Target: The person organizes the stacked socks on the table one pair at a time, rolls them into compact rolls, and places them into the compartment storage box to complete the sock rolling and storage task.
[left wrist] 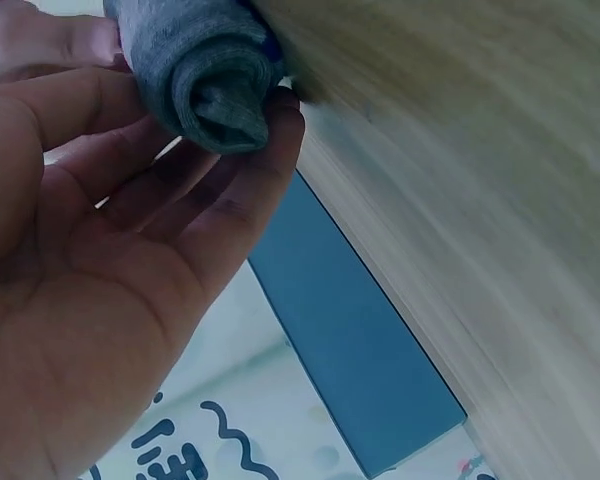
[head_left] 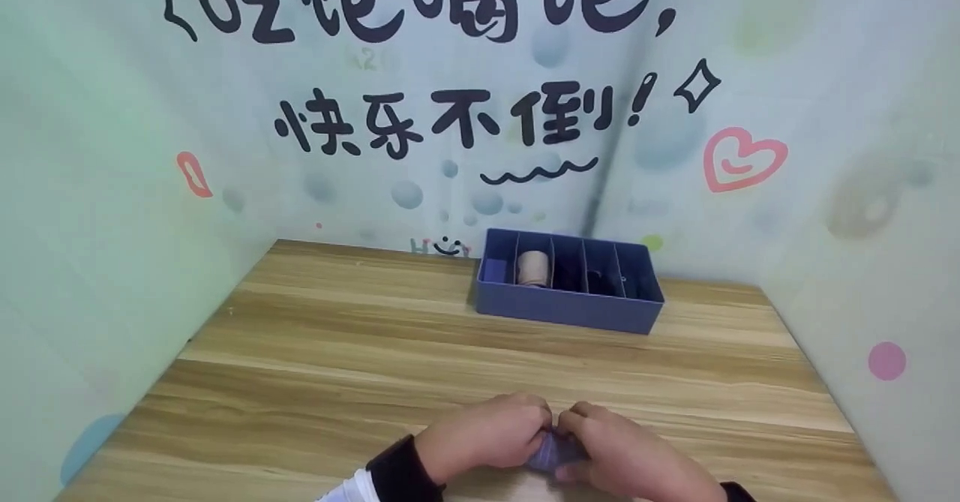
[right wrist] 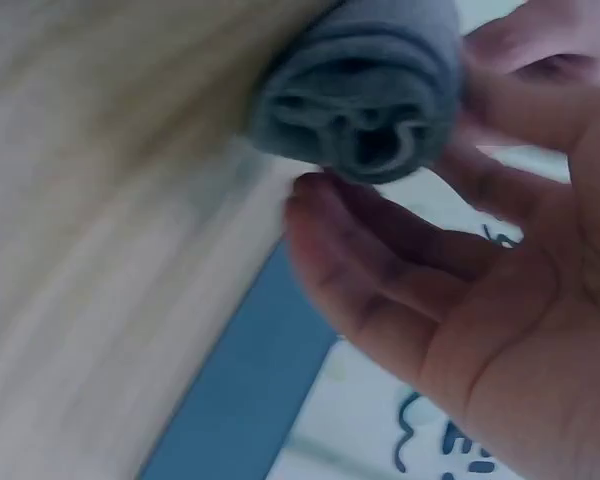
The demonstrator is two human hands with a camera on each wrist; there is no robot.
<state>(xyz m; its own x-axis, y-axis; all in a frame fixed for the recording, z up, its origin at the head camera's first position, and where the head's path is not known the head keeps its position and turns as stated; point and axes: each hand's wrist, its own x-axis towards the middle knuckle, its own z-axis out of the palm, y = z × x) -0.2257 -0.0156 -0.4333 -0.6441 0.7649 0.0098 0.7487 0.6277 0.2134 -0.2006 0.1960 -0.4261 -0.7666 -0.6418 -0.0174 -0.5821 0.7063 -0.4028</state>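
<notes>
A grey-blue knitted sock (head_left: 553, 451), rolled into a short cylinder, lies low on the wooden table near the front. My left hand (head_left: 499, 431) holds one end of it, thumb on one side and fingers curled on the other. At the opposite end my right hand (head_left: 626, 446) grips the roll the same way. The left wrist view shows a spiral end of the rolled sock (left wrist: 195, 70) at the fingertips. In the right wrist view its other end (right wrist: 365, 100) shows folded layers. Much of the roll is hidden by the hands in the head view.
A blue divided box (head_left: 566, 316) stands at the table's back, right of centre. A beige roll (head_left: 533, 268) sits in its second compartment from the left; dark items lie in some others. Printed fabric walls (head_left: 420, 209) border the wooden table (head_left: 337, 352) at back and sides.
</notes>
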